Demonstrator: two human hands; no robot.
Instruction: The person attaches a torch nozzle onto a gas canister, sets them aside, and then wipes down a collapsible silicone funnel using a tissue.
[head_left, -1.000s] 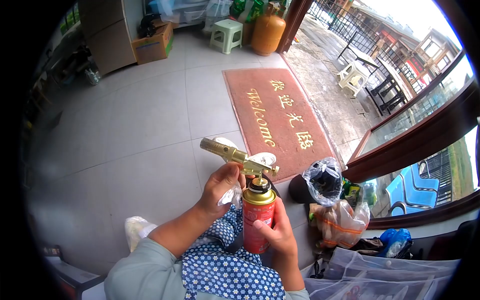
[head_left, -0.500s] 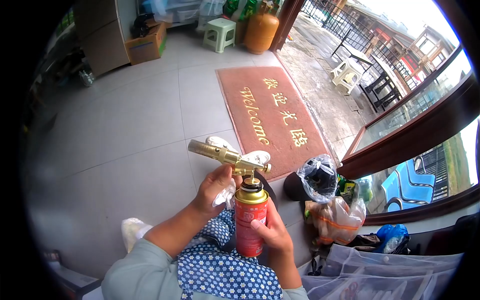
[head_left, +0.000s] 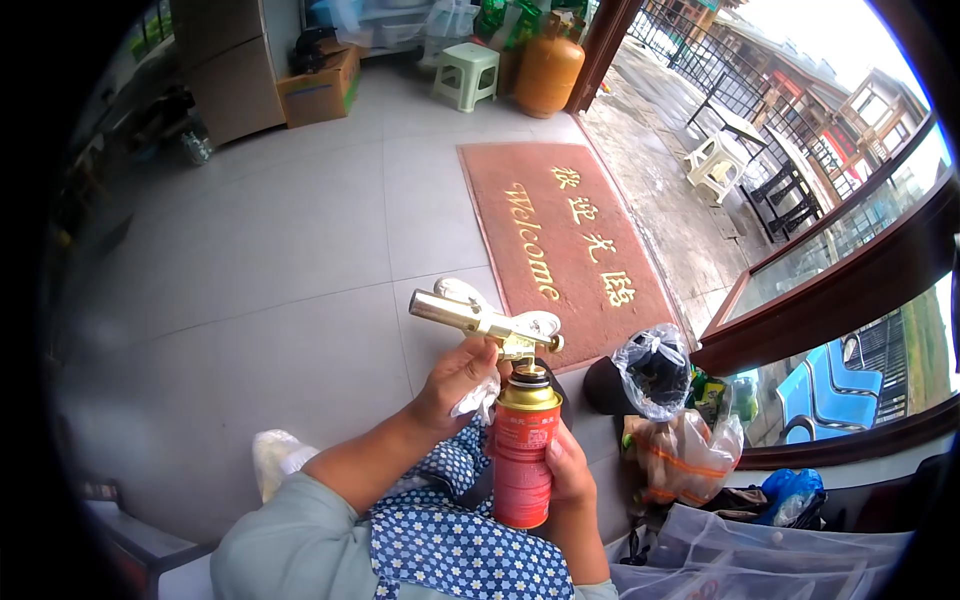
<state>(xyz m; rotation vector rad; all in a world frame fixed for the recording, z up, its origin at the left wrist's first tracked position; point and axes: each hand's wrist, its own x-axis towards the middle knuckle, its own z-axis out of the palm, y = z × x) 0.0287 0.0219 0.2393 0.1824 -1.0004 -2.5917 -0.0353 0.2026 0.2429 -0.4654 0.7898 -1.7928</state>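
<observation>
A brass-coloured blowtorch head [head_left: 485, 325] sits on top of a red gas canister [head_left: 524, 450] with a gold collar, held nearly upright above my lap. Its nozzle tube points left, and no flame shows. My left hand [head_left: 458, 385] is closed at the torch head's underside, thumb against the brass, with a crumpled white tissue [head_left: 478, 398] in the same hand. Wrapped round the canister's right side is my right hand [head_left: 570, 468], the thumb along its front; the other fingers are hidden behind it. A blue flowered apron [head_left: 460, 550] covers my lap.
A red welcome mat [head_left: 570, 250] lies ahead by the doorway. To the right stand a bagged bin [head_left: 655, 370] and a plastic bag [head_left: 685, 450]. An orange gas cylinder [head_left: 550, 70], a pale stool [head_left: 466, 75] and a cardboard box [head_left: 320, 88] stand at the back.
The whole view has shifted, so the room and both hands appear farther right and slightly lower. Both hands keep their hold on the torch and canister; the thumb on the canister sits nearer its right edge.
</observation>
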